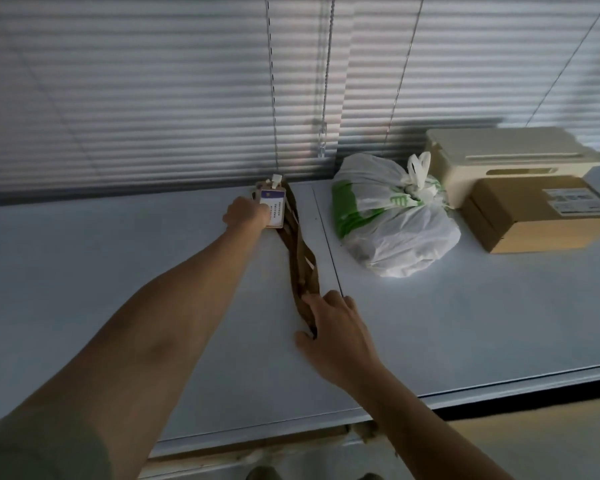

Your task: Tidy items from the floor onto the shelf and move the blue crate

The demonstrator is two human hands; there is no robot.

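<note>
Brown fabric lanyard [300,258], white card badge [274,206]: on white shelf top [118,271]; left hand [245,213] grips badge at 12 o'clock, right hand [336,327] pinches strap at 6. Blue crate unseen, judged pending.

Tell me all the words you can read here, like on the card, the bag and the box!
No text here can be read clearly.
Badge card on the brown lanyard, held by the left hand: rows of small print, too blurred to read.
Plastic bag: green printing, crumpled, no readable word.
Label on the cardboard box: too small and blurred.
Cream box: no writing visible.
</note>
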